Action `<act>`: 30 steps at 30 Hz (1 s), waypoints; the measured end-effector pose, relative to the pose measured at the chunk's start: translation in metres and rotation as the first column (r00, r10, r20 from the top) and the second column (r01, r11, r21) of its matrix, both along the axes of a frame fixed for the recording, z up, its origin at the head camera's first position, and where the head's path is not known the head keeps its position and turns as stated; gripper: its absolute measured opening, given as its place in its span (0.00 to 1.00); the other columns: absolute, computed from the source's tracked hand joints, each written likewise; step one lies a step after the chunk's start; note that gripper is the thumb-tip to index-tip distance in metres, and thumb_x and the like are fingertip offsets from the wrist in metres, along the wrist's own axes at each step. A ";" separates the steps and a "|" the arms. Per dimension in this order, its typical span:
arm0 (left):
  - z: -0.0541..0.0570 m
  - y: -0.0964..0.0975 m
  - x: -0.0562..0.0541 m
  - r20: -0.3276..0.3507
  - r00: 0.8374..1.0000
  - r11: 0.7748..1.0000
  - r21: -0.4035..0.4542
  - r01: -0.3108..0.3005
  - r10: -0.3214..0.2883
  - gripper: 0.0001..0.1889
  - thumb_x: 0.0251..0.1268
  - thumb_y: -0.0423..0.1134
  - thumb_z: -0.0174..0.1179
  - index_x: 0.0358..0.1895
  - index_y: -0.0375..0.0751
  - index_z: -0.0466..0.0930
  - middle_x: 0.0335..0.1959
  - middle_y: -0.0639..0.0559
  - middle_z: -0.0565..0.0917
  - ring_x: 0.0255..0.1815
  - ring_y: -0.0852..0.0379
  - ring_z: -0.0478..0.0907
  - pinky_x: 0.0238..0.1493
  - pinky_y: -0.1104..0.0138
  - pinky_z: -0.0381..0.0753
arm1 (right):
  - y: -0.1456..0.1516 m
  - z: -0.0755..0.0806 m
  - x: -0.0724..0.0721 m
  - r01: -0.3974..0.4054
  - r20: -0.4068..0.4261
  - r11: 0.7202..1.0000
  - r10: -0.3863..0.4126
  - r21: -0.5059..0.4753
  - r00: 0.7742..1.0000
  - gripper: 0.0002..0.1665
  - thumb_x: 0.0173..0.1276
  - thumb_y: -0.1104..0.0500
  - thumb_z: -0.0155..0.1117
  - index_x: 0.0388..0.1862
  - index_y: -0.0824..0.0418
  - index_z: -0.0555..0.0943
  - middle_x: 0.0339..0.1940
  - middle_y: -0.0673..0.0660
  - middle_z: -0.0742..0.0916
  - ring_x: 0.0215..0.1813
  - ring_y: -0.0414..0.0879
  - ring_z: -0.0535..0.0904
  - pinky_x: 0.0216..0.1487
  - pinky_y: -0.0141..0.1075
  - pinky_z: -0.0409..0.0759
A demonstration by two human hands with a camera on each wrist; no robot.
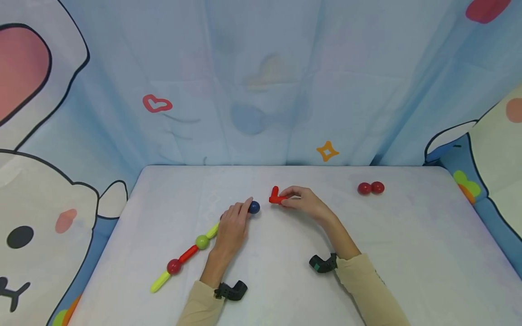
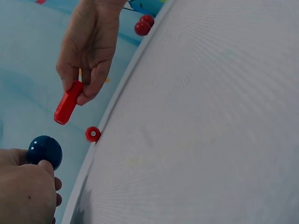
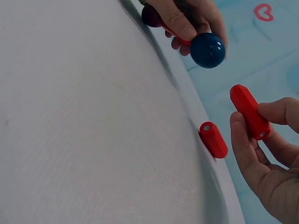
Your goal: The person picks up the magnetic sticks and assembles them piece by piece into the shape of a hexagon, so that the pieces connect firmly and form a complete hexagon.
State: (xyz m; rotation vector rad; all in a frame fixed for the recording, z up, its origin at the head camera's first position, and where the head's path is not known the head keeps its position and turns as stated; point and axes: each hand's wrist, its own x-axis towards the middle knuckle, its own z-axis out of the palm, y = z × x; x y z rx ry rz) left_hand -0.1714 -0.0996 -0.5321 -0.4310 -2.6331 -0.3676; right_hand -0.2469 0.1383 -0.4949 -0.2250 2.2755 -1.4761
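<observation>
Toward the back middle of the table, my left hand (image 1: 233,226) grips the far end of a chain of plastic rods and balls. A blue ball (image 3: 208,50) tips that end, with a red rod behind it partly hidden by the fingers. Down to the front left run a green ball (image 1: 202,242), a red rod (image 1: 188,253), a red ball (image 1: 174,266) and a yellow-green rod (image 1: 160,281). My right hand (image 1: 306,203) pinches a loose red rod (image 3: 250,112) between thumb and fingers, apart from the blue ball. Another red rod (image 3: 213,140) lies on the table close by.
Two red balls (image 1: 371,188) sit side by side at the back right of the white table (image 1: 408,253). A printed blue curtain (image 1: 244,90) hangs behind the table's back edge. Each wrist carries a black camera (image 1: 322,264).
</observation>
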 end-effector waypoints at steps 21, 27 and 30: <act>-0.002 -0.001 -0.002 -0.027 1.000 1.000 0.011 0.007 -0.007 0.25 0.63 0.52 0.62 0.59 0.44 0.76 0.46 0.50 0.84 0.46 0.55 0.82 0.45 0.65 0.82 | -0.010 -0.001 0.007 -0.068 0.001 0.997 0.068 -0.037 0.998 0.15 0.65 0.57 0.64 0.49 0.62 0.80 0.48 0.59 0.81 0.51 0.50 0.74 0.48 0.35 0.77; -0.002 0.000 0.000 0.008 1.000 0.998 0.070 0.008 -0.009 0.26 0.64 0.48 0.62 0.62 0.41 0.73 0.52 0.48 0.83 0.51 0.54 0.81 0.52 0.64 0.82 | -0.015 -0.002 0.010 -0.090 -0.003 0.996 0.090 -0.016 0.996 0.17 0.64 0.54 0.65 0.49 0.61 0.80 0.50 0.60 0.81 0.55 0.52 0.71 0.47 0.35 0.76; -0.001 0.000 0.000 0.017 1.000 0.997 0.081 0.002 -0.004 0.26 0.64 0.47 0.62 0.63 0.42 0.72 0.53 0.48 0.83 0.51 0.54 0.81 0.52 0.64 0.81 | -0.019 -0.002 0.013 -0.088 0.005 0.996 0.088 -0.027 0.996 0.17 0.64 0.54 0.66 0.49 0.60 0.80 0.50 0.60 0.81 0.54 0.52 0.72 0.47 0.36 0.75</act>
